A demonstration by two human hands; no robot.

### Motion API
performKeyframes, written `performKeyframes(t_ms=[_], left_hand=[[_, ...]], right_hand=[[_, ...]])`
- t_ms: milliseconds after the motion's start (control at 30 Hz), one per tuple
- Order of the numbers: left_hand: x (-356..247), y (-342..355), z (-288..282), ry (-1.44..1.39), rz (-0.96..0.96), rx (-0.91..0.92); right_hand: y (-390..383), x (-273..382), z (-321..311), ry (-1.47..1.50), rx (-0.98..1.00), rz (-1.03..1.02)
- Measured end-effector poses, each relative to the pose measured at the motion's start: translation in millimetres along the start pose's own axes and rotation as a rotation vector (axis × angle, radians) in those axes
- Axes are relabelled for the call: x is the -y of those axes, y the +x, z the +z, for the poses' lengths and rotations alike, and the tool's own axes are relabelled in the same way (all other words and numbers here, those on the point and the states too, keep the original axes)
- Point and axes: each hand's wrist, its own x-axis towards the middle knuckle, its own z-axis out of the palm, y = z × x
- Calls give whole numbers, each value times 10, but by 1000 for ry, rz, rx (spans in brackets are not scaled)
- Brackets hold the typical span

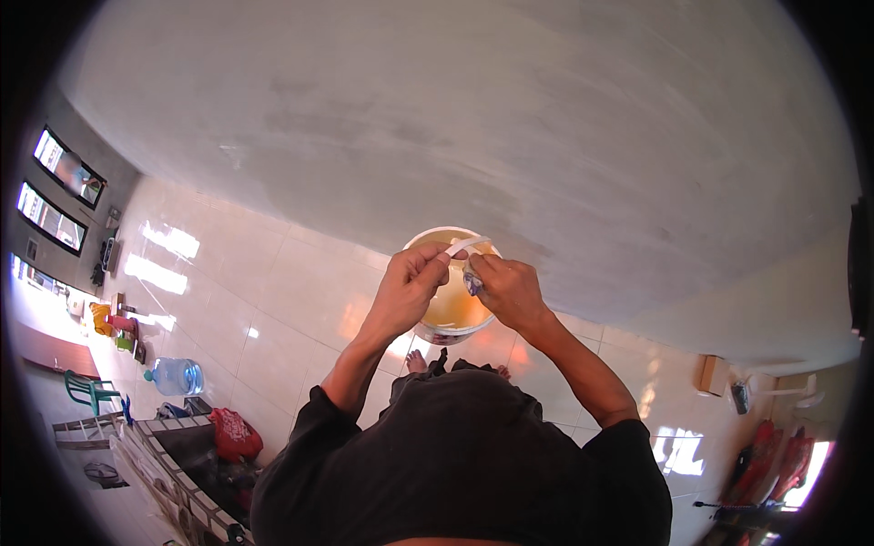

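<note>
A round white bucket (446,232) with yellowish liquid inside stands on the floor in front of my feet, close to the wall. Above its opening, my left hand (411,284) pinches a thin, curved white strip (470,244) between thumb and fingers. The strip's far end reaches over toward my right hand (513,288). That hand is closed round a small crumpled whitish and bluish piece (472,279), whose material I cannot make out. Both hands are close together, and they hide part of the bucket's rim.
A large grey plastered wall (510,118) rises ahead. Shiny pale tiles (264,291) cover the floor. To the left are a large blue water bottle (175,377), a green chair (89,391) and a red bag (235,435). A cardboard box (713,374) is at the right.
</note>
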Motion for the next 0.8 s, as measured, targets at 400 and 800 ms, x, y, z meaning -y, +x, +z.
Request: performKeyframes(t_ms=[400, 800], left_hand=[[-18, 73, -31, -192, 43, 51], [11, 97, -59, -256, -4, 62]], right_hand=[[136, 211, -159, 1026, 324, 605], [63, -62, -58, 40, 73, -64]])
